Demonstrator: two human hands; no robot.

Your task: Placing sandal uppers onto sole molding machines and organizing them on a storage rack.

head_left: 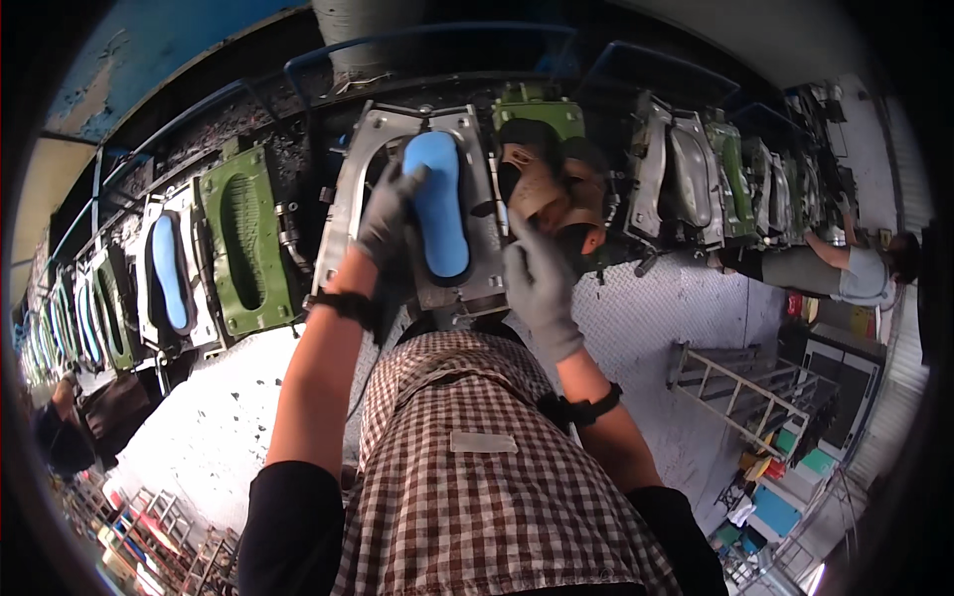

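Observation:
A light blue shoe insole (pixel 437 214) lies lengthwise on the right half of an opened metal shoe mold (pixel 482 189) in front of me. My left hand (pixel 388 214), in a grey glove, reaches over the mold's middle. Its outstretched fingertips touch the insole's upper left edge. My right hand (pixel 542 293), also gloved in grey, is beside the mold's right edge with fingers extended, and I see nothing held in it. Just beyond that hand, brown and black sandals (pixel 542 184) rest in front of a green mold (pixel 547 114).
Left of me are a green mold half (pixel 243 238) and a silver one with another blue insole (pixel 169 273). More molds (pixel 686 174) line the bench to the right. A person (pixel 845 273) works at far right. A metal rack (pixel 740 397) stands on the floor.

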